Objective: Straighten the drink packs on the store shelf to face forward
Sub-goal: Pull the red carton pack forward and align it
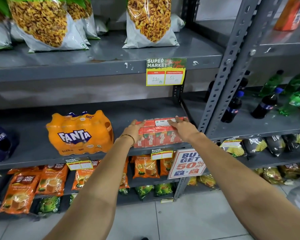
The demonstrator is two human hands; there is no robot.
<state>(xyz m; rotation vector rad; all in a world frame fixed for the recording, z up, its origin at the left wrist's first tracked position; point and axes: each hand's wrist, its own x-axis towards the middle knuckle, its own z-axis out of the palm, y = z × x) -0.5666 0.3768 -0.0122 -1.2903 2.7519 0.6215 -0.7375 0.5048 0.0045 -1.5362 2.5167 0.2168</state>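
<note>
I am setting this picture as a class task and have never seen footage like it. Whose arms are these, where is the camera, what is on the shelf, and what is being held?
There is no machine here. The single picture comes from a camera worn on a person's head, looking forward and down, so the arms reaching in are the wearer's own. The left hand and right hand grip the two ends of a red Maaza carton pack on the grey middle shelf. To its left stands an orange Fanta bottle pack, untouched. Snack bags sit on the shelf above, tea pouches below.
</note>
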